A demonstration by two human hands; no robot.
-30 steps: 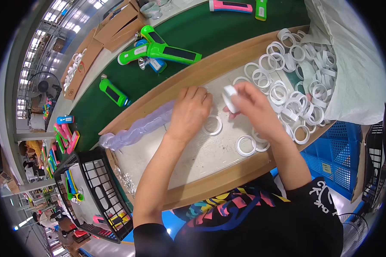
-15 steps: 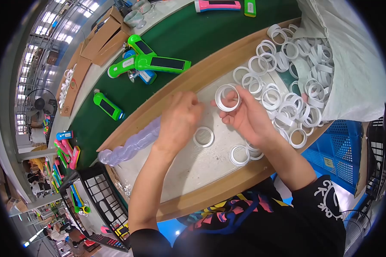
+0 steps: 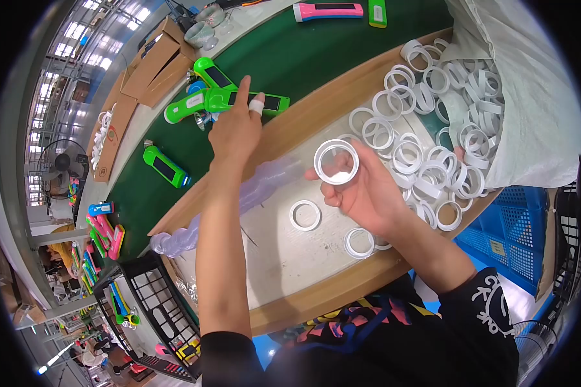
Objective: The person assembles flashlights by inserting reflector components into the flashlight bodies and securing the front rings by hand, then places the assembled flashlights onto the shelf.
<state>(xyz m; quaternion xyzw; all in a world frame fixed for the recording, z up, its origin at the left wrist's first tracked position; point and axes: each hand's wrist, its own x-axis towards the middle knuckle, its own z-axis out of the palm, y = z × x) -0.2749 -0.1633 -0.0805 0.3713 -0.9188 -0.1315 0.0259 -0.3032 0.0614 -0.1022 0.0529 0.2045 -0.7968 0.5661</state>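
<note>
My right hand pinches a white plastic ring by its rim; a glint inside suggests a clear disc, but I cannot be sure. Over the green conveyor, my left hand reaches to a green flashlight with a dark panel. Its fingers are apart, one wrapped in white tape; whether they touch the flashlight I cannot tell. One loose white ring lies on the tray below my hands. Along the tray's far side runs a stack of clear purplish discs, partly behind my left forearm.
Many white rings spill from a pale sack at the tray's right. More flashlights, like this pink one, lie on the green belt. A black crate stands lower left, a blue crate at right.
My left hand has moved from above the tray up and left to the green flashlight, and its fingers have spread. My right hand, still holding the ring, has lowered slightly.
</note>
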